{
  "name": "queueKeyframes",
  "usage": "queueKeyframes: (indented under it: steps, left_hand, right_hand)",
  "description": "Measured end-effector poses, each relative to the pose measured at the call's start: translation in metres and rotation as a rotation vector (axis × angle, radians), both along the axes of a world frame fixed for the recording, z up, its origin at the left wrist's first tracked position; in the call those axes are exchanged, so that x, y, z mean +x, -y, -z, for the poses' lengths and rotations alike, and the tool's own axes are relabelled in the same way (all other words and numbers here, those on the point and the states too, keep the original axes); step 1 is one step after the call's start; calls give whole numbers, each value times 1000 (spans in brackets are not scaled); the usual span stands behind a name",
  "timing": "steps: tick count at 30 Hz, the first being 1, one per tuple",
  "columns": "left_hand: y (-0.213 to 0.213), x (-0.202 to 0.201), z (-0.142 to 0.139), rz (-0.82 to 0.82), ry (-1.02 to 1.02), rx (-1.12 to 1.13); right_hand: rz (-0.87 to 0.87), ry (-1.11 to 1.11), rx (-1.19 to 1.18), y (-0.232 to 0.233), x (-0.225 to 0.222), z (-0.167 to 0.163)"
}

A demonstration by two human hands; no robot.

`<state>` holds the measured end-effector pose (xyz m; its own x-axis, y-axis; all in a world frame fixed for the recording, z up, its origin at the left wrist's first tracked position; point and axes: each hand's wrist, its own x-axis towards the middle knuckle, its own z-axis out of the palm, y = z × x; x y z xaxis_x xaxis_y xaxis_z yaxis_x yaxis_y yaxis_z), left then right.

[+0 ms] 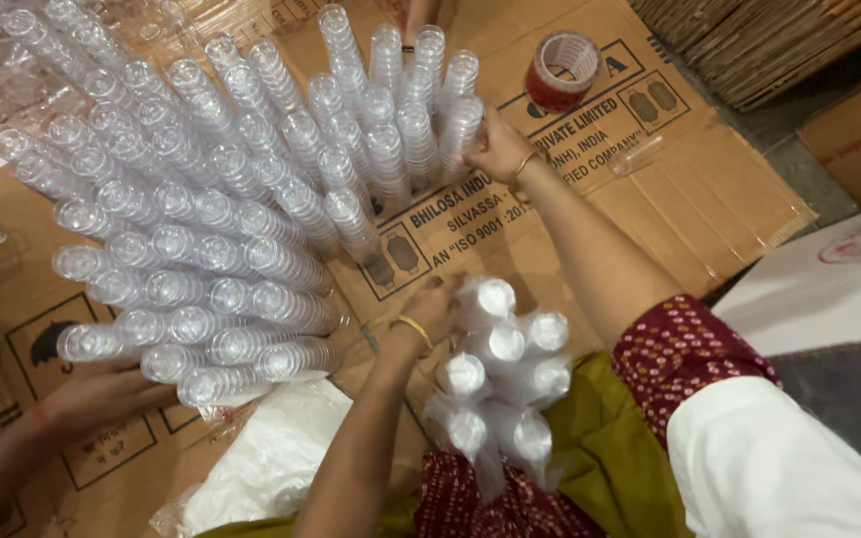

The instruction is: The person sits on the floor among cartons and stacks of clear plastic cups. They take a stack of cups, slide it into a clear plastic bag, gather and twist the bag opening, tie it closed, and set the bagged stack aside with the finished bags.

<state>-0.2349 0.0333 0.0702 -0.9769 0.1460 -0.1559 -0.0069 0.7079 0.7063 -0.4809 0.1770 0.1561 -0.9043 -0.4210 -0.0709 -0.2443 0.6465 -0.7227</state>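
The right hand [498,147] is closed on the side of a cup stack [458,120] at the right edge of a large cluster of clear cup stacks [211,209]. The cluster stands on flattened cardboard [670,199] spread over the floor, and the stacks lean outward in rows. The left hand [430,311] reaches down beside a bundle [500,389] of cup stacks wrapped in white film. Its fingers curl against the top of the bundle; whether they grip it cannot be determined. The bundle rests near the person's lap, just below the cluster. A tape roll [562,70] lies on the cardboard beyond the right hand. Another person's hand [102,394] touches the lower left stacks of the cluster. White film [271,458] lies beside the left forearm.
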Motion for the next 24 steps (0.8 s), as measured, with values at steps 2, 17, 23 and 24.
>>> queueKeyframes:
  steps: [2, 17, 23, 24]
  left_hand:
    - [10, 17, 8, -90, 30, 49]
    - [-32, 228, -27, -55, 172, 313]
    - [-98, 217, -84, 137, -3, -122]
    - [-99, 224, -87, 109, -80, -88]
  right_hand:
    - [-21, -269, -71, -16, 7, -12]
    - [141, 332, -572, -178, 453, -7]
    - [-21, 443, -174, -143, 441, 80]
    - [-5, 439, -235, -137, 437, 85]
